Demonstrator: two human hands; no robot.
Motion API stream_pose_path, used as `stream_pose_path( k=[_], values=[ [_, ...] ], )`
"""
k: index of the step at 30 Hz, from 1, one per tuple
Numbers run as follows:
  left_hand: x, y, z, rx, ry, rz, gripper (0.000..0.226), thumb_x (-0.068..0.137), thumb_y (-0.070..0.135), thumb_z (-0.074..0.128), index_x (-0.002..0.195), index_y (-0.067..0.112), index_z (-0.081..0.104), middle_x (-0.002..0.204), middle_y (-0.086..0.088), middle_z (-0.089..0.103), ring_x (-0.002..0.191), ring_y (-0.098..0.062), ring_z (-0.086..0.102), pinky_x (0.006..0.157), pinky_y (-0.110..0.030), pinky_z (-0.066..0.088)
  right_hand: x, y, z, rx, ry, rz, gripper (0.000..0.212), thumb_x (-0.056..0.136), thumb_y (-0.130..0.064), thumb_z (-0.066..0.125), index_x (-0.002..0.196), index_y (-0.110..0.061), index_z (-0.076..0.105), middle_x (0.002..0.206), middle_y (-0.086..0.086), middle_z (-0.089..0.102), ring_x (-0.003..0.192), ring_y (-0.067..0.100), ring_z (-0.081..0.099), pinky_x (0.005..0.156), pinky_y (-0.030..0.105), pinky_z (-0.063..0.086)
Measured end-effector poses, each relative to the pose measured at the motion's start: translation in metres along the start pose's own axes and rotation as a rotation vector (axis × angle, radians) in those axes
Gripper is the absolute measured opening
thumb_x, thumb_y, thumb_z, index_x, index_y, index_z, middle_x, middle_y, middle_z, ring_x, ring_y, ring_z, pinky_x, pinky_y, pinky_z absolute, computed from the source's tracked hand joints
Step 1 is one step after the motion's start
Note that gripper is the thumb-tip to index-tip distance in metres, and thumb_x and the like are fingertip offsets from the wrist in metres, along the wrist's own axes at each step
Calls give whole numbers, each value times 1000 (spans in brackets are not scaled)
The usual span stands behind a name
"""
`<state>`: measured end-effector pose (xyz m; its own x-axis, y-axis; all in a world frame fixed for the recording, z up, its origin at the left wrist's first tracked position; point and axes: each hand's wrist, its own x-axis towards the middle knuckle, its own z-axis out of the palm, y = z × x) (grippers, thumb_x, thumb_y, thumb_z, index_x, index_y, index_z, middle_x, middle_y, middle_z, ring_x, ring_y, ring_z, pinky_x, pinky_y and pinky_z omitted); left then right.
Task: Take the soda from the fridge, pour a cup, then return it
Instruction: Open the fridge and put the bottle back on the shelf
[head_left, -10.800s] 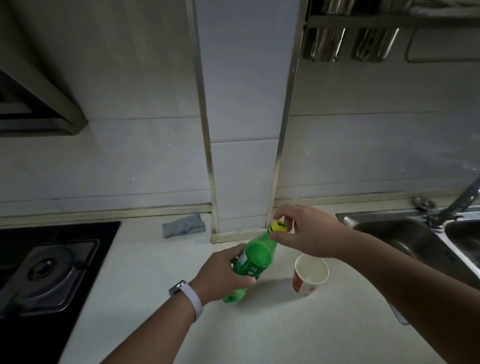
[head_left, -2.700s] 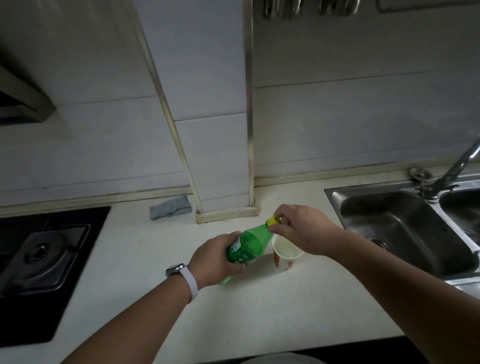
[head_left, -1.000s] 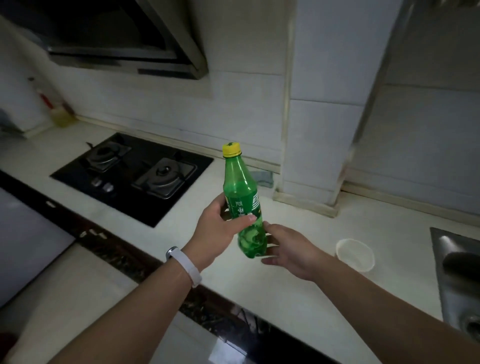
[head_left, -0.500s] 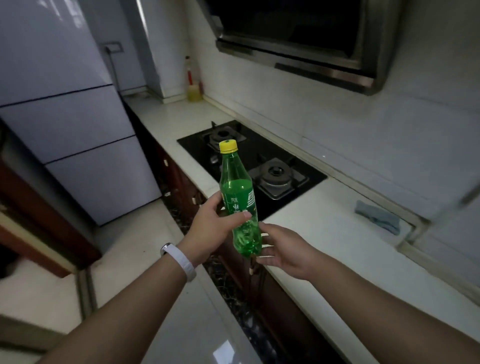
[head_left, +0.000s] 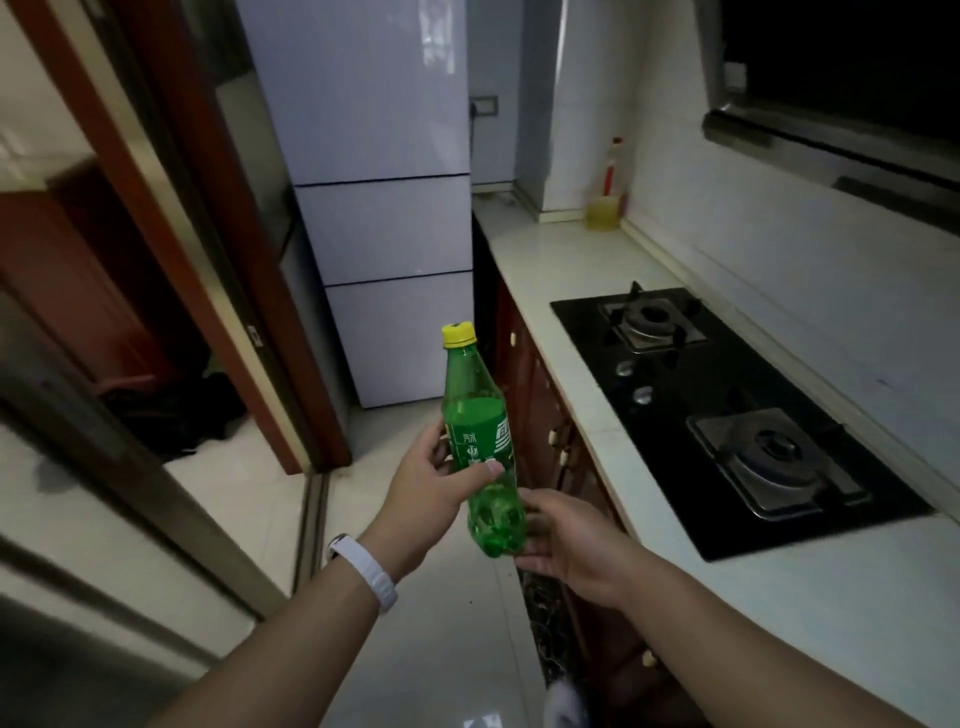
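A green soda bottle with a yellow cap on is held upright in mid-air above the floor. My left hand grips it around the label. My right hand is spread just beside and below the bottle's base, fingers apart, touching or nearly touching it. The white fridge stands straight ahead at the far end of the kitchen, all its doors closed. The cup is out of view.
A white countertop runs along the right with a black gas hob set in it. Dark cabinet fronts line its edge. A yellow bottle stands in the far corner. A brown doorframe is at left; the tiled floor lies ahead.
The view has swung left from the counter towards the fridge. The bottle stays upright in my left hand, and my right hand keeps its place by the base.
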<state>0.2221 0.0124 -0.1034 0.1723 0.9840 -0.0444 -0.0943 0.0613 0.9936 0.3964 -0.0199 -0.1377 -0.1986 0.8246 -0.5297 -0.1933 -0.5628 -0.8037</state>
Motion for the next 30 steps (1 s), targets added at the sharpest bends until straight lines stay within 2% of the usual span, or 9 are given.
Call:
stream_pose_path(
  k=[4, 8, 14, 19, 22, 26, 30],
  values=[
    [36, -7, -21, 7, 77, -23, 58, 78, -3, 75, 127, 19, 56, 114, 0, 72, 103, -16, 69, 79, -27, 56, 54, -14, 6, 3, -66, 49, 34, 97, -34, 55, 122, -11, 62, 102, 10, 70, 80, 20, 68, 70, 30, 52],
    [90, -12, -34, 20, 132, -49, 59, 78, -3, 75, 130, 17, 54, 115, 0, 72, 106, -18, 68, 84, -30, 56, 112, -40, 5, 5, -112, 71, 31, 96, -33, 56, 117, -12, 64, 96, 8, 70, 80, 21, 68, 70, 31, 52],
    [197, 2, -34, 53, 164, -52, 56, 78, -3, 75, 128, 16, 55, 118, -6, 70, 105, -20, 69, 87, -33, 56, 200, -110, -16, 2, -134, 103, 31, 96, -33, 57, 118, -12, 62, 101, 11, 67, 85, 24, 65, 71, 32, 52],
    [271, 19, -28, 69, 179, -18, 55, 78, -4, 74, 126, 16, 56, 116, -5, 71, 105, -20, 69, 83, -28, 56, 262, -168, -37, -7, -179, 106, 27, 97, -31, 57, 115, -12, 62, 103, 13, 66, 86, 25, 64, 73, 33, 52],
    [301, 27, -34, 68, 204, -19, 56, 79, -4, 74, 128, 15, 55, 116, -5, 71, 105, -21, 68, 81, -28, 56, 291, -194, -34, -23, -205, 113, 31, 96, -32, 58, 118, -11, 62, 104, 12, 67, 84, 24, 64, 72, 33, 53],
    [335, 38, -53, 77, 235, 4, 53, 78, -4, 75, 124, 14, 57, 114, -7, 71, 106, -24, 68, 91, -41, 55, 326, -217, -23, -16, -247, 114, 34, 95, -32, 59, 121, -10, 61, 103, 13, 66, 79, 23, 66, 72, 34, 53],
    [364, 42, -80, 64, 290, 9, 54, 77, -5, 75, 124, 15, 57, 112, -5, 72, 104, -22, 69, 90, -39, 55, 364, -239, -2, -57, -273, 114, 34, 96, -31, 58, 121, -9, 60, 104, 15, 66, 79, 23, 66, 68, 33, 53]
  ],
)
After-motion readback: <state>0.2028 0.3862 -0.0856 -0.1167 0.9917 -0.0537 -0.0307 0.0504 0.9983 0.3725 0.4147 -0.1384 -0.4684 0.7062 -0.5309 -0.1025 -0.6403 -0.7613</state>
